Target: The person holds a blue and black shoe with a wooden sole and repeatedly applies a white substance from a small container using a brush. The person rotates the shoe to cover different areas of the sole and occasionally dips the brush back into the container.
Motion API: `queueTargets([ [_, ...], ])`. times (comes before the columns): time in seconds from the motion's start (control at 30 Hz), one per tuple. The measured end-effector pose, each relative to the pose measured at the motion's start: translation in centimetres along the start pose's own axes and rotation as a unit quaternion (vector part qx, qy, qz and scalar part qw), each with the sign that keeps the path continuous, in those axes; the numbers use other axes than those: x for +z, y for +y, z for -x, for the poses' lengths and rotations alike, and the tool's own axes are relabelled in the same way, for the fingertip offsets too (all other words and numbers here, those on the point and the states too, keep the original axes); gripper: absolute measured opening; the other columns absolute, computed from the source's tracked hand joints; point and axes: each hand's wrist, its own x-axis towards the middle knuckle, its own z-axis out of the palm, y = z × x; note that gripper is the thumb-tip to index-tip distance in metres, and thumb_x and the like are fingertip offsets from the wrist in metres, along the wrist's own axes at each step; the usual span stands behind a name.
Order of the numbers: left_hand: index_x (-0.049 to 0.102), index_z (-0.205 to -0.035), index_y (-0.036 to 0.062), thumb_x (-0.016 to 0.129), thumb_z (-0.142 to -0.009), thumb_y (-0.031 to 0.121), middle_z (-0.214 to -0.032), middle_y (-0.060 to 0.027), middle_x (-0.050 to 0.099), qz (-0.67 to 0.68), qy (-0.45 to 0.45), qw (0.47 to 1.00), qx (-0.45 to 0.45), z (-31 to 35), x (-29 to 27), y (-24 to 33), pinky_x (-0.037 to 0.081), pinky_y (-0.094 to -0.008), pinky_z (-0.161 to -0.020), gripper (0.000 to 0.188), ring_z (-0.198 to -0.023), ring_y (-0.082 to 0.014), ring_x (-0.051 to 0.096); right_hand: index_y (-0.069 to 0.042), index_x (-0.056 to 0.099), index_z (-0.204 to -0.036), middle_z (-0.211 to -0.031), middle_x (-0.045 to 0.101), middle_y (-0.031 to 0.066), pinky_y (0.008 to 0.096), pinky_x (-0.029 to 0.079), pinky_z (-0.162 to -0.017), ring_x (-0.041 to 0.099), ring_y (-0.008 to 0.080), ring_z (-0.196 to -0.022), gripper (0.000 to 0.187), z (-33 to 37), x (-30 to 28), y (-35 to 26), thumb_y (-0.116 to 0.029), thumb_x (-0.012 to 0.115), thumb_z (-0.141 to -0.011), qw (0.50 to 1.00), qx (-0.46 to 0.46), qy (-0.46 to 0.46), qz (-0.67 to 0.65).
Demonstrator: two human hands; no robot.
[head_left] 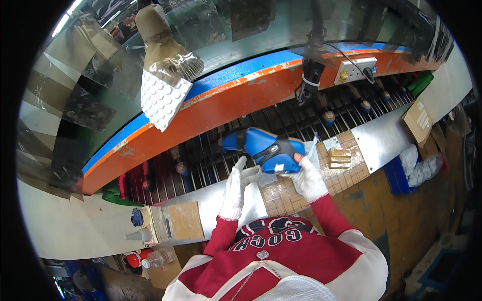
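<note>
A blue shoe (pixel 256 142) with black crossing straps is tilted in front of the metal-bar rack. My right hand (pixel 307 181), in a white knit glove with the thumb tip bare, grips its right end. The fingers beneath the shoe are partly hidden. My left hand (pixel 240 185), also gloved, is held upright just below the shoe's left part with its fingers stretched out. Its fingertips are close to the underside, and I cannot tell whether they touch it. A pale sheet (pixel 311 153) shows behind the right end of the shoe.
Metal bars (pixel 211 158) carry several shoes under an orange beam (pixel 261 88). A socket strip (pixel 355 70) is fixed to that beam. Small tan blocks (pixel 340 158) lie on the taped cardboard (pixel 281 198). A blue crate (pixel 399 175) stands right; a plastic bottle (pixel 159 258) lies lower left.
</note>
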Motion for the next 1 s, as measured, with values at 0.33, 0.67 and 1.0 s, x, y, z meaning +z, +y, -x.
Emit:
queueTargets([
  [0.33,0.025,-0.154,-0.0037,0.042,-0.097,0.070,-0.136,-0.0314,0.052,0.033,0.111,0.992,-0.047,2.9,-5.2,-1.7,0.043,-0.0450,-0.106,0.095,-0.118,-0.0355,0.059,0.002,0.053,-0.120,-0.104,0.065,0.0094,0.0346,0.059,-0.072,0.067,0.0169,-0.085,0.044,-23.2,-6.9,-1.9,-0.005,0.074,-0.081,0.880,-0.273,0.147,0.359],
  [0.67,0.028,-0.152,-0.0051,0.053,-0.094,0.066,-0.133,-0.0326,0.052,0.041,0.156,0.986,-0.040,0.8,-7.2,-1.5,0.045,-0.0444,-0.104,0.096,-0.114,-0.0352,0.060,-0.003,0.060,-0.129,-0.110,0.071,0.0151,0.0409,0.051,-0.097,0.066,0.0305,-0.113,0.067,-27.0,-10.4,-1.0,-0.027,0.084,-0.070,0.633,-0.085,0.115,0.761],
  [1.0,0.036,-0.151,-0.0002,0.054,-0.099,0.055,-0.121,-0.0217,0.061,0.047,0.129,0.989,-0.052,0.5,-5.4,-2.6,0.047,-0.0416,-0.100,0.078,-0.107,-0.0298,0.062,-0.009,0.055,-0.129,-0.137,0.055,0.0190,0.0534,0.041,-0.107,0.041,0.0419,-0.137,0.072,-13.3,-12.6,-10.1,-0.040,0.082,-0.070,0.454,0.071,0.423,0.781],
])
